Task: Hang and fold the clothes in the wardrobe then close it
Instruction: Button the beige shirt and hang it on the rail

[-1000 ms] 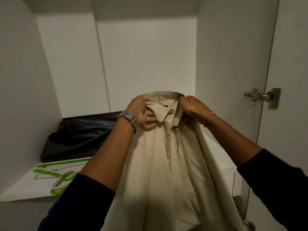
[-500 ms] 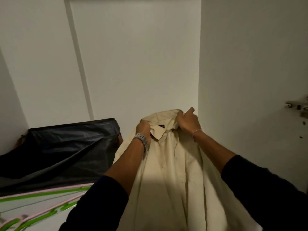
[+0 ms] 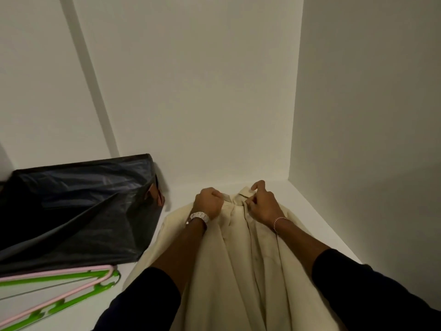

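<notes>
Cream shirt [image 3: 241, 266] lies spread on the white wardrobe shelf [image 3: 317, 220], collar at the far end by the back wall. Left hand [image 3: 207, 203], watch on its wrist, is clenched on the collar's left side. Right hand [image 3: 262, 206] pinches the collar's right side, index finger raised; exact grip is partly hidden. Left of the left hand sits a black bag [image 3: 76, 211]; nearer, beside that forearm, pink and green hangers [image 3: 71, 290].

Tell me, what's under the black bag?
The black bag lies on the white shelf. Its near edge rests over the pink and green hangers, whose ends poke out. Anything else beneath it is covered.
</notes>
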